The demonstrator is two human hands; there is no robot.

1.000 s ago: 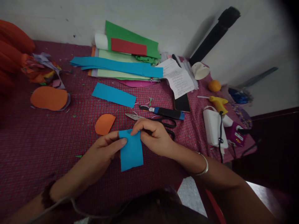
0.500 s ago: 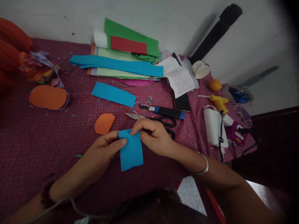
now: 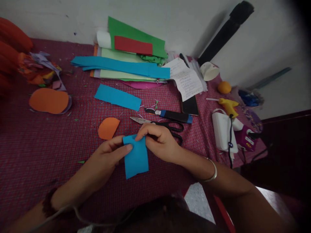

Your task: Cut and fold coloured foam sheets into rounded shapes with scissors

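A blue piece of paper (image 3: 136, 161), roughly rectangular, is held between both hands above the checked tablecloth (image 3: 80, 136). My left hand (image 3: 110, 153) pinches its left edge, thumb on top. At its upper right corner, my right hand (image 3: 161, 140) grips it between thumb and bent fingers. Just beyond my right hand lie scissors (image 3: 167, 124) with black handles, partly covered by the hand. A blue and black utility knife (image 3: 175, 116) rests behind them. An orange rounded paper piece (image 3: 108, 127) lies beyond my left hand, and farther back is a blue paper strip (image 3: 118, 97).
Long blue strips (image 3: 121, 64) lie over stacked sheets by the wall. Orange cutouts (image 3: 48, 101) and paper scraps (image 3: 40, 72) are at left. To the right are a written sheet (image 3: 186, 79), a phone (image 3: 190, 106), a yellow glue gun (image 3: 228, 105) and a white box (image 3: 223, 132) with cords.
Both hands keep the same grip on the blue paper. Its lower edge has tilted very slightly, and the view has shifted a little.
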